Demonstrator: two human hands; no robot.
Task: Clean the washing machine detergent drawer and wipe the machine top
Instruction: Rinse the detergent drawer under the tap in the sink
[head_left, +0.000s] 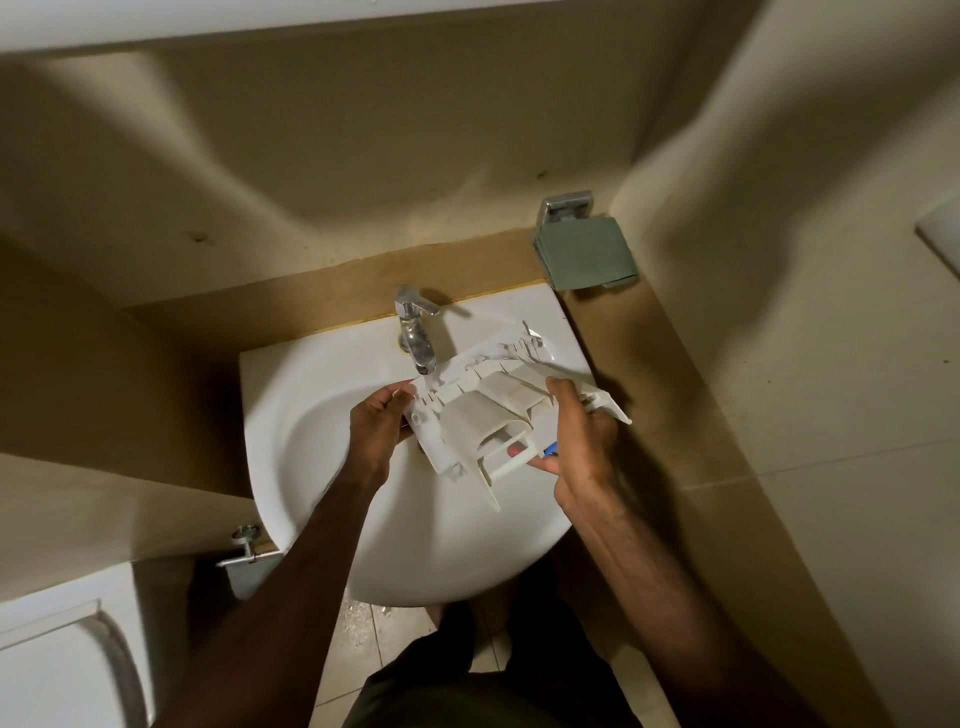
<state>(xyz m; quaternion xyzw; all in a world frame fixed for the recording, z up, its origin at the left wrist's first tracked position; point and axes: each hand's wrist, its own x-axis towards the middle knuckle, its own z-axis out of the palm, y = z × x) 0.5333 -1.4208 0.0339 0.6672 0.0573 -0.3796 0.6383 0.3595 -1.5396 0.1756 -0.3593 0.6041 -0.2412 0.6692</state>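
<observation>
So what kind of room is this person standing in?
Most likely a small bathroom. There's a white sink with a chrome tap, and a wall holder beside it. Both hands, left and right, hold a drawer over the sink.

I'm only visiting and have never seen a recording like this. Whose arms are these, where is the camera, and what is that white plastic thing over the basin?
There is no robot here: these are a person's two bare arms, filmed by one wide-angle camera worn on the head, looking down. Both the left hand and the right hand grip a white plastic detergent drawer taken out of a washing machine. They hold it above a white sink, just under the chrome tap. No water can be seen running. A folded green cloth hangs on the wall at the upper right.
</observation>
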